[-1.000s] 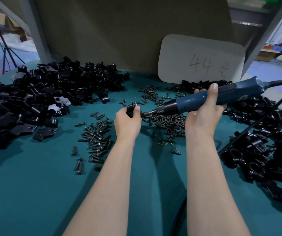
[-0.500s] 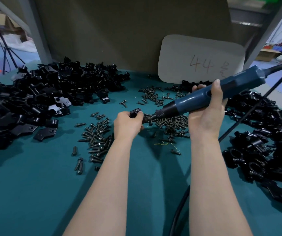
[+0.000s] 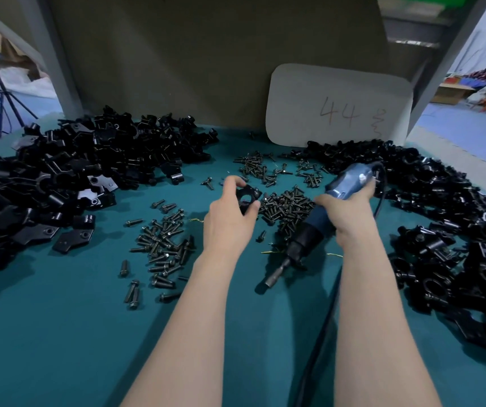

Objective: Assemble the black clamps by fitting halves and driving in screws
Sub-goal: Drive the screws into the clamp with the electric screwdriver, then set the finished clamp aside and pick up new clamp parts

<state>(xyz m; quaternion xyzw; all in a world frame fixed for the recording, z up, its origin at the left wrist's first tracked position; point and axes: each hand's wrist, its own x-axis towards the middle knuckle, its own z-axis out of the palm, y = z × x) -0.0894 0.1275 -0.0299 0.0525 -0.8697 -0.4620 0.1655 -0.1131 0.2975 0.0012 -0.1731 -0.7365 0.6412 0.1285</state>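
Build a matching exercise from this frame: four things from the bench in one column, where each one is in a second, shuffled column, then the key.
Things
1. black clamp
2. blue screwdriver
3. white card
4. loose screws

Places
A. standing against the back wall
B. pinched in the left hand
C. heaped on the teal mat between the two hands
D. gripped in the right hand

Pairs: 1-B, 2-D, 3-A, 4-C
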